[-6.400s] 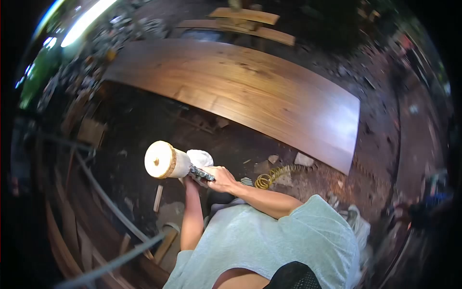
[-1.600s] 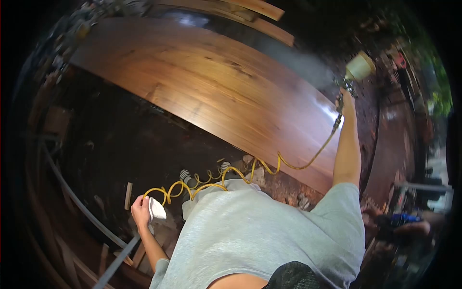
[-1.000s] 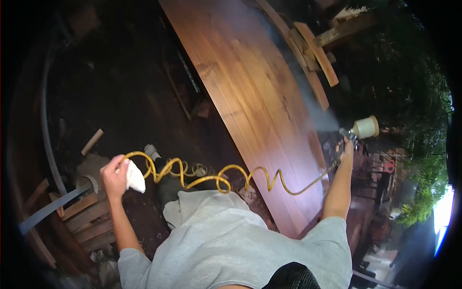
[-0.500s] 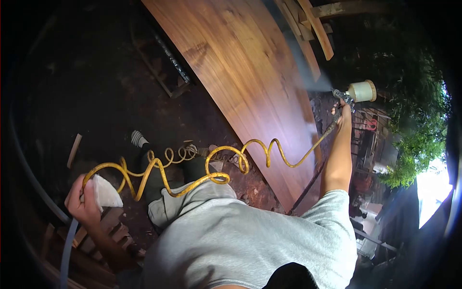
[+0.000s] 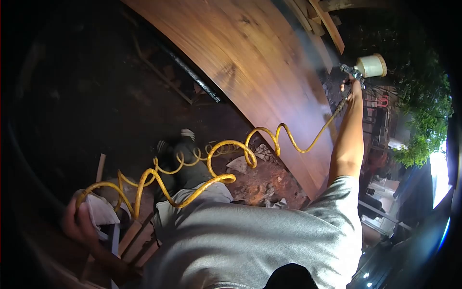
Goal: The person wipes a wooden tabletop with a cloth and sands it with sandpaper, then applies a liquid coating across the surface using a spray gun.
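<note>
My right hand (image 5: 355, 90), at the end of an outstretched arm, is closed around a spray gun (image 5: 355, 72) with a whitish cup (image 5: 372, 66) lying sideways in view. A pale mist spreads from its nozzle over the far edge of a wide, glossy wooden panel (image 5: 260, 72). A yellow coiled air hose (image 5: 219, 179) runs from the gun across my body. Low on the left, my left hand (image 5: 79, 222) grips a loop of this hose together with a folded white cloth (image 5: 102, 210); its fingers are partly blurred and in shadow.
Wooden strips (image 5: 328, 25) lie beyond the panel. A dark metal bar (image 5: 195, 77) runs alongside its near edge. Wood pieces (image 5: 139, 243) lie near my left arm, and debris covers the ground (image 5: 269, 185) by my feet. Green foliage (image 5: 426, 130) hangs at the right.
My right hand and the spray gun have moved up and slightly right in view. My left hand is a little lower. The panel's position in view has shifted, and my feet appear farther right.
</note>
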Tool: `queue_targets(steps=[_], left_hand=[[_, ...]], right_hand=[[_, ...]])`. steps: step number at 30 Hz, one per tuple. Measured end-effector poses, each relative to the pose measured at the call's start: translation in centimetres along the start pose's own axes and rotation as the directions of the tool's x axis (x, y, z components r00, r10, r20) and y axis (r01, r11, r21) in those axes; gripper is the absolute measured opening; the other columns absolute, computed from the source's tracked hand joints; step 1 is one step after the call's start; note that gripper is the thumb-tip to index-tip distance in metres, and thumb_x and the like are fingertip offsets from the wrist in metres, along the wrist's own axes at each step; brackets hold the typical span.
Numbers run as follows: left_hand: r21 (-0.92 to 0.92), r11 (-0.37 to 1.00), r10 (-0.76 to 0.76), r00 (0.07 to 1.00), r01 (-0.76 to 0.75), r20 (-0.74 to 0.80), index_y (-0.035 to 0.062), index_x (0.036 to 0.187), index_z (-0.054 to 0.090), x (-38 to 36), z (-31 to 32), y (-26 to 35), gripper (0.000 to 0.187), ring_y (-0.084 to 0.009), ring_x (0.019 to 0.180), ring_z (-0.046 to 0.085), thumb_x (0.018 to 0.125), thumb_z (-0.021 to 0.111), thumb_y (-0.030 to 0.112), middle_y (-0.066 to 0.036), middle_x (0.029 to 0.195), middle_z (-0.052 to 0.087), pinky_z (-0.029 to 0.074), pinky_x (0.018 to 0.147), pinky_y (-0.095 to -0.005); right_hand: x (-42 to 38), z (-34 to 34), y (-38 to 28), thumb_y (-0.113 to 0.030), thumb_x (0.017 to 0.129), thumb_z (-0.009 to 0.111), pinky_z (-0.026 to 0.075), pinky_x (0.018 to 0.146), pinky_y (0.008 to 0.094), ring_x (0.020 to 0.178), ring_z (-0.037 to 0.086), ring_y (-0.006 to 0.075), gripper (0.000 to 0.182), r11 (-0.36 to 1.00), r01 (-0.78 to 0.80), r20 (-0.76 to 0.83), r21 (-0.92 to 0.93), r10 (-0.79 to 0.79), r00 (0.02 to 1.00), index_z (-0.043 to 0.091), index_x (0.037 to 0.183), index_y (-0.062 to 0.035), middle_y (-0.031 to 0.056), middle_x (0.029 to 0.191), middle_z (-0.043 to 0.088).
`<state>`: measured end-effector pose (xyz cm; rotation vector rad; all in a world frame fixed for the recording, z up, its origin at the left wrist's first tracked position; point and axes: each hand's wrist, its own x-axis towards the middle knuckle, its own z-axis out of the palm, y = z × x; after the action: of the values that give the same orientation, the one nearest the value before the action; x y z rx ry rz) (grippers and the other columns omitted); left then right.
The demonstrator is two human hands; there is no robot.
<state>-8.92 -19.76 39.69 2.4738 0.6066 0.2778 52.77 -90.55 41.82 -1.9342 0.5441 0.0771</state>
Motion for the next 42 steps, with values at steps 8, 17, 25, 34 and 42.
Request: queue_targets(steps=[8,17,25,34,42], left_hand=[[0.004,1.0,0.022,0.999,-0.022,0.028,-0.006,0.106,0.069,6.6,-2.1,-3.3,0.028,-0.0323,0.088,0.072,0.092,0.062,0.017,-0.021,0.097,0.073,0.056,0.079,-0.0383],[-0.112,0.994,0.025,0.987,-0.008,0.156,-0.008,0.105,0.069,20.7,-6.1,-9.3,0.026,-0.0306,0.083,0.071,0.091,0.062,0.012,-0.021,0.093,0.072,0.055,0.074,-0.037],[-0.198,0.979,-0.022,0.988,0.053,0.156,-0.0105,0.104,0.067,25.7,-8.3,-14.0,0.023,-0.0274,0.08,0.069,0.092,0.061,0.008,-0.021,0.09,0.071,0.054,0.073,-0.0349],[-0.085,0.993,-0.066,0.98,0.083,0.189,-0.0082,0.104,0.068,36.3,-12.7,-21.3,0.021,-0.0288,0.079,0.068,0.091,0.062,0.007,-0.02,0.089,0.071,0.053,0.073,-0.0355],[-0.132,0.987,-0.065,0.986,0.086,0.156,-0.0087,0.103,0.067,46.1,-17.1,-30.0,0.02,-0.0229,0.075,0.066,0.091,0.062,0.006,-0.018,0.085,0.071,0.052,0.07,-0.033]], right_hand=[[-2.7,8.7,-4.0,-0.025,0.099,0.055,0.046,0.039,0.027,0.05,0.053,0.0201,0.02,0.995,0.1,-0.008,-0.008,-0.1,0.995,0.051,0.1,-0.0057,0.0109,0.077,0.052],[-2.0,16.1,-7.7,-0.026,0.098,0.057,0.048,0.038,0.0271,0.046,0.053,0.018,0.022,0.993,-0.018,-0.049,0.114,0.024,0.998,0.053,0.092,-0.0046,0.0077,0.071,0.053],[-3.4,22.0,-7.6,-0.024,0.098,0.055,0.046,0.04,0.0283,0.048,0.054,0.02,0.021,0.989,-0.05,-0.06,0.139,0.058,0.996,0.052,0.09,-0.0045,0.008,0.071,0.051],[-5.3,32.2,-12.2,-0.027,0.099,0.057,0.043,0.04,0.0305,0.047,0.052,0.019,0.025,0.981,-0.056,-0.091,0.184,0.073,0.993,0.051,0.084,-0.008,0.0061,0.066,0.05],[-5.5,41.5,-17.0,-0.022,0.095,0.062,0.039,0.037,0.0317,0.045,0.05,0.0201,0.021,0.964,-0.065,-0.169,0.259,0.111,0.979,0.052,0.086,-0.0058,0.0078,0.068,0.052]])
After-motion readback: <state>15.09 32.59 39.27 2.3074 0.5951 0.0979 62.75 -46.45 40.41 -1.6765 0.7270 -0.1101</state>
